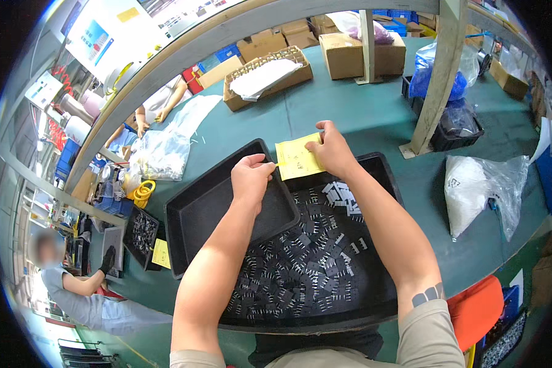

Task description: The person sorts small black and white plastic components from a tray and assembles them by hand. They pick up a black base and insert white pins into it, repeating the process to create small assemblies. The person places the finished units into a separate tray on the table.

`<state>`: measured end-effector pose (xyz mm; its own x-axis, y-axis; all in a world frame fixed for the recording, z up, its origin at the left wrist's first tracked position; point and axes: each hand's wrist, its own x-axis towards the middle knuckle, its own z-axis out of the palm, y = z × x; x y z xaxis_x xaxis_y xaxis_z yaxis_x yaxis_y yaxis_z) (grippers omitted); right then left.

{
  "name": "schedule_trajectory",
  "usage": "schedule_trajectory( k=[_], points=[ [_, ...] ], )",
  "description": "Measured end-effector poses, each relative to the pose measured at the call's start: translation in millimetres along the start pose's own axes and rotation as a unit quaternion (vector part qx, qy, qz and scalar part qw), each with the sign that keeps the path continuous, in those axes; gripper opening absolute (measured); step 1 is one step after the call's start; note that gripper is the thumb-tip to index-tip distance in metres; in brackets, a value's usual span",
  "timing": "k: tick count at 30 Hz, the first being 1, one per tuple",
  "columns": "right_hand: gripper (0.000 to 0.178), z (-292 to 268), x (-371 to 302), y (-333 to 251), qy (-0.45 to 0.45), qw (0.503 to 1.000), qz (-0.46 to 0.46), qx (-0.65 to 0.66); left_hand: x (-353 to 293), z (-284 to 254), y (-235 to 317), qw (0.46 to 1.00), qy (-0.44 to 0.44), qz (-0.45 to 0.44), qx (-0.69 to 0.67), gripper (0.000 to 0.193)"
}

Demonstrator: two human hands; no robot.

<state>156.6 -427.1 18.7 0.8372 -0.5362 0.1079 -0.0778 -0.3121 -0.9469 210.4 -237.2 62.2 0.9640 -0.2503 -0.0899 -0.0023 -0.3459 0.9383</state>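
Observation:
A yellow paper slip [295, 161] with handwriting on it is held up over the black trays. My right hand [333, 151] pinches its right side, thumb in front. At its left edge, my left hand [251, 174] is closed, thumb and fingertip on a thin yellow strip of it. Below both hands lies a large black tray [383, 236] with many small black parts with metal pins [294, 270] scattered in it. White-grey parts [340, 197] lie in a heap at its far end. A second black tray [227, 184], with nothing visible in it, overlaps its left side.
On the green table [270, 126] stand a small black bin of parts [142, 232], a yellow card [161, 253], clear bags [162, 150], a bag of white material [472, 190] and cardboard boxes [343, 55]. A shelf post [438, 86] rises right. Co-workers are at left.

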Motion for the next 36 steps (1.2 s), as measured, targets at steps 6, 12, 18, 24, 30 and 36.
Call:
schedule_trajectory(
  k=[6,12,18,24,30,36],
  points=[
    [0.057,0,5,5,-0.017,1.000,-0.011,-0.004,5,2,-3,1.000,-0.007,0.000,0.031,0.042],
    [0.058,1,9,9,-0.035,0.999,-0.015,-0.014,16,-1,-11,0.997,-0.019,-0.001,0.075,0.043],
    [0.058,3,10,14,-0.043,0.999,-0.012,-0.011,15,-1,-8,0.996,-0.018,-0.002,0.083,0.048],
    [0.059,8,12,19,-0.044,0.998,-0.017,-0.039,12,-3,-7,0.996,-0.049,-0.073,0.015,0.036],
    [0.059,11,8,16,-0.063,0.996,-0.009,-0.068,11,-18,-21,0.981,-0.111,-0.143,-0.075,0.012],
    [0.058,11,6,14,-0.058,0.994,-0.008,-0.094,9,-22,9,0.969,-0.052,0.014,0.242,0.031]
  ],
)
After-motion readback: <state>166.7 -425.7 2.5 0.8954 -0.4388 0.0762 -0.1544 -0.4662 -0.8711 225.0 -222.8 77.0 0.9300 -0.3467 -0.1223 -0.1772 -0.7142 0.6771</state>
